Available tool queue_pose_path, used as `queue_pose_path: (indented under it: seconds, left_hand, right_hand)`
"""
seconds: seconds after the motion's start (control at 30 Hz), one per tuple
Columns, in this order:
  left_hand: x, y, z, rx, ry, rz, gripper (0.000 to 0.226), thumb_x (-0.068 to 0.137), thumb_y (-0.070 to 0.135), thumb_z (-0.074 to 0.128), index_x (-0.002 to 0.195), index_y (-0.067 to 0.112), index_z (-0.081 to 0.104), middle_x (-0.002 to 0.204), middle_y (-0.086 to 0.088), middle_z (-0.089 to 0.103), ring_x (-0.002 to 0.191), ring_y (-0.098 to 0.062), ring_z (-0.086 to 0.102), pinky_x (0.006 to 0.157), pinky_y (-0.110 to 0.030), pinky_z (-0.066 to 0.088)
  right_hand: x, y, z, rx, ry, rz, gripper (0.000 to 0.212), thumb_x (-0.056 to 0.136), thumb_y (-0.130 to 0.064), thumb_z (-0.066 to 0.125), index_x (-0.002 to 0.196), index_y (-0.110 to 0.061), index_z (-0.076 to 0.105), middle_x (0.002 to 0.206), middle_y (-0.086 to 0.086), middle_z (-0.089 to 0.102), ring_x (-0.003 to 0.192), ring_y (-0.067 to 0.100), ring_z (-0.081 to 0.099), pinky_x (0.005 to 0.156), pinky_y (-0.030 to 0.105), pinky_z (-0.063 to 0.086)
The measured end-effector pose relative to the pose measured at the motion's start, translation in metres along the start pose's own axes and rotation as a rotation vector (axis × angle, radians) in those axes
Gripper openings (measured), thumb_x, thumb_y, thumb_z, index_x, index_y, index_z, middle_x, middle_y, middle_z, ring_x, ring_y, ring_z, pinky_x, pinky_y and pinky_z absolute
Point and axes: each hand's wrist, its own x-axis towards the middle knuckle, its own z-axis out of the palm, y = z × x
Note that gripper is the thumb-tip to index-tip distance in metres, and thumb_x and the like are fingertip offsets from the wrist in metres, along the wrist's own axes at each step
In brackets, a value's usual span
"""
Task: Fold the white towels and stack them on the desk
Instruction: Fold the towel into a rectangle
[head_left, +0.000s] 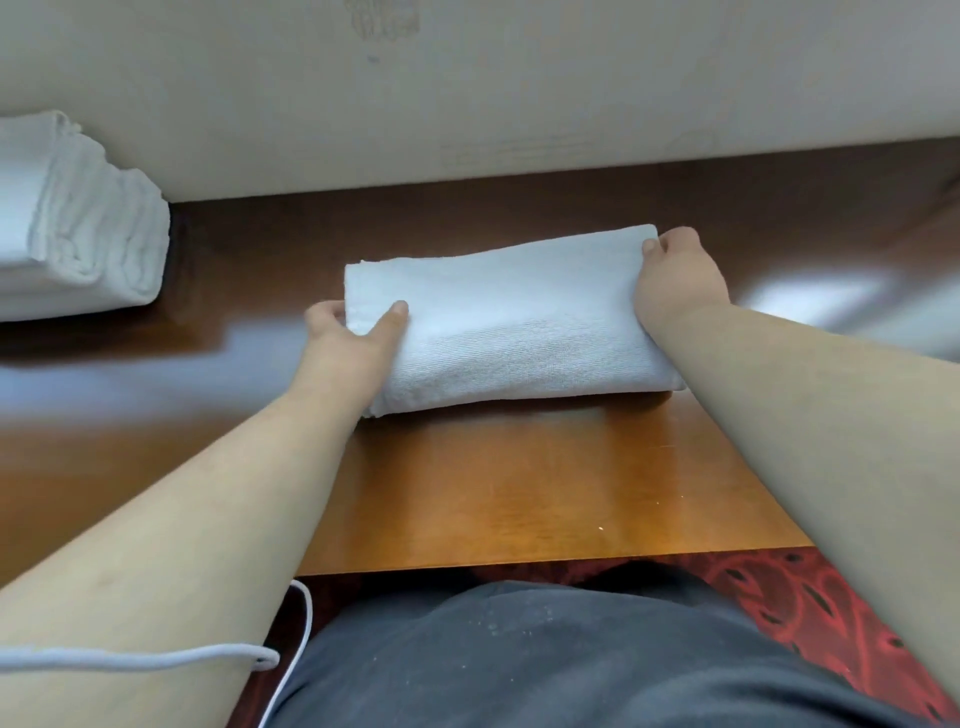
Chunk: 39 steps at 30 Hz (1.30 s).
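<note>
The brown wooden desk (519, 478) is carrying a stack of folded white towels (78, 218) at its far left and a folded white towel (509, 322) in the middle, whose ends the left hand (353, 338) and right hand (675, 280) are gripping, well apart.

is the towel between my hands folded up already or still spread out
Folded. The towel lies on the desk as a compact thick rectangle, left hand and right hand gripping its ends.
</note>
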Motion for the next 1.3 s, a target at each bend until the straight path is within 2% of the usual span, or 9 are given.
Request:
queue_pose_path:
  seconds: [0.37, 0.5, 0.63, 0.73, 0.8, 0.9, 0.97, 1.07, 1.3]
  left_hand:
    - [-0.018, -0.027, 0.000, -0.128, 0.011, 0.349, 0.076, 0.081, 0.060, 0.062, 0.137, 0.064, 0.009, 0.114, 0.023, 0.054, 0.099, 0.013, 0.056, 0.078, -0.018, 0.040]
    - [-0.006, -0.031, 0.001, 0.083, 0.075, 0.355, 0.059, 0.087, 0.055, 0.056, 0.133, 0.057, 0.019, 0.107, 0.023, 0.051, 0.085, -0.002, 0.057, 0.070, -0.028, 0.044]
    - [0.008, -0.017, 0.007, 0.205, 0.061, 0.206, 0.055, 0.091, 0.050, 0.053, 0.137, 0.043, 0.024, 0.111, 0.007, 0.053, 0.074, -0.011, 0.055, 0.072, -0.035, 0.049]
    - [0.004, -0.001, 0.009, 0.345, 0.178, 0.198, 0.063, 0.091, 0.044, 0.058, 0.144, 0.041, 0.024, 0.141, 0.001, 0.038, 0.112, -0.026, 0.052, 0.101, -0.044, 0.042]
    - [-0.009, 0.012, 0.018, 0.487, 0.296, 0.515, 0.063, 0.094, 0.040, 0.055, 0.149, 0.036, 0.027, 0.155, 0.001, 0.027, 0.137, -0.023, 0.033, 0.113, -0.038, 0.024]
    - [-0.029, 0.032, 0.043, 0.723, 0.080, 0.939, 0.056, 0.102, 0.043, 0.032, 0.155, 0.028, 0.022, 0.163, -0.001, 0.017, 0.149, -0.023, 0.012, 0.119, -0.040, 0.007]
    - [-0.030, 0.039, 0.060, 0.921, -0.099, 0.933, 0.057, 0.103, 0.047, 0.018, 0.156, 0.028, 0.013, 0.165, -0.002, 0.007, 0.151, -0.024, 0.000, 0.120, -0.051, 0.002]
    - [-0.016, 0.041, 0.073, 1.048, -0.220, 0.834, 0.058, 0.099, 0.056, 0.009, 0.154, 0.039, 0.002, 0.165, 0.006, -0.006, 0.151, -0.022, -0.010, 0.114, -0.063, -0.003]
    - [0.009, 0.041, 0.061, 1.126, -0.365, 0.959, 0.072, 0.085, 0.076, 0.000, 0.151, 0.047, -0.008, 0.164, 0.008, -0.013, 0.149, -0.020, -0.017, 0.116, -0.061, -0.006]
  right_hand:
    - [-0.006, 0.010, 0.008, 0.116, 0.083, 0.011, 0.015, 0.105, -0.036, 0.031, 0.105, -0.022, 0.036, 0.081, -0.006, 0.045, 0.084, 0.027, 0.049, 0.075, 0.035, 0.033]
    - [-0.006, 0.009, 0.010, 0.120, 0.095, 0.019, 0.020, 0.104, -0.040, 0.034, 0.109, -0.022, 0.041, 0.081, -0.008, 0.047, 0.085, 0.025, 0.049, 0.075, 0.035, 0.034]
    - [-0.007, 0.000, 0.009, 0.021, 0.090, 0.020, 0.037, 0.102, -0.043, 0.036, 0.127, -0.016, 0.044, 0.108, 0.006, 0.057, 0.094, 0.031, 0.053, 0.077, 0.036, 0.036]
    - [-0.011, -0.005, 0.006, -0.096, 0.119, -0.016, 0.041, 0.102, -0.044, 0.038, 0.133, -0.016, 0.042, 0.134, 0.011, 0.047, 0.115, 0.037, 0.052, 0.085, 0.041, 0.038]
    - [-0.021, -0.007, 0.003, -0.151, 0.231, -0.156, 0.042, 0.100, -0.041, 0.043, 0.137, -0.021, 0.045, 0.144, 0.008, 0.040, 0.126, 0.033, 0.044, 0.097, 0.045, 0.034]
    - [-0.049, -0.022, 0.011, -0.214, 0.275, -0.545, 0.043, 0.098, -0.033, 0.045, 0.139, -0.022, 0.050, 0.152, 0.003, 0.041, 0.138, 0.027, 0.037, 0.106, 0.041, 0.026]
    - [-0.065, -0.025, 0.025, -0.392, 0.068, -0.673, 0.050, 0.102, -0.035, 0.036, 0.150, -0.020, 0.039, 0.162, 0.005, 0.028, 0.150, 0.024, 0.021, 0.117, 0.044, 0.017]
    - [-0.068, -0.011, 0.035, -0.539, -0.152, -0.570, 0.064, 0.102, -0.052, 0.019, 0.159, -0.026, 0.010, 0.168, 0.001, -0.001, 0.153, 0.022, -0.007, 0.122, 0.051, -0.001]
    - [-0.055, -0.004, 0.031, -0.720, -0.168, -0.538, 0.080, 0.083, -0.079, 0.005, 0.154, -0.046, -0.004, 0.166, 0.003, -0.017, 0.151, 0.034, -0.018, 0.116, 0.065, -0.009]
